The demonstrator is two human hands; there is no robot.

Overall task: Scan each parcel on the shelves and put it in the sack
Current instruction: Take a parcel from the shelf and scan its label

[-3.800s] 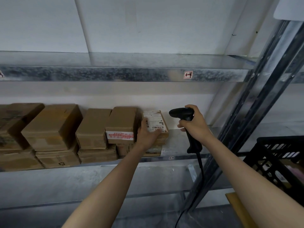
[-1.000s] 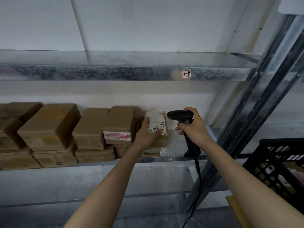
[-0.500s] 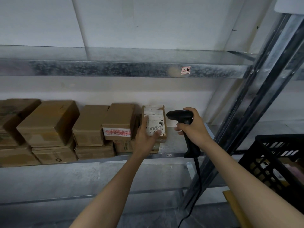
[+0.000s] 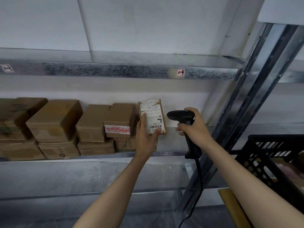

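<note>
On shelf (image 4: 172, 143) | left hand (image 4: 145, 137) holds labelled parcel (image 4: 152, 116) upright | right hand (image 4: 195, 127) grips scanner (image 4: 181, 116) beside it | brown boxes (image 4: 56, 119) stacked left

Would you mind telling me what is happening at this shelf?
A person is scanning parcels. The left hand holds a small labelled parcel upright at the right end of the shelf, label facing out. The right hand grips a black scanner aimed at it. More boxes sit stacked to the left.
</note>
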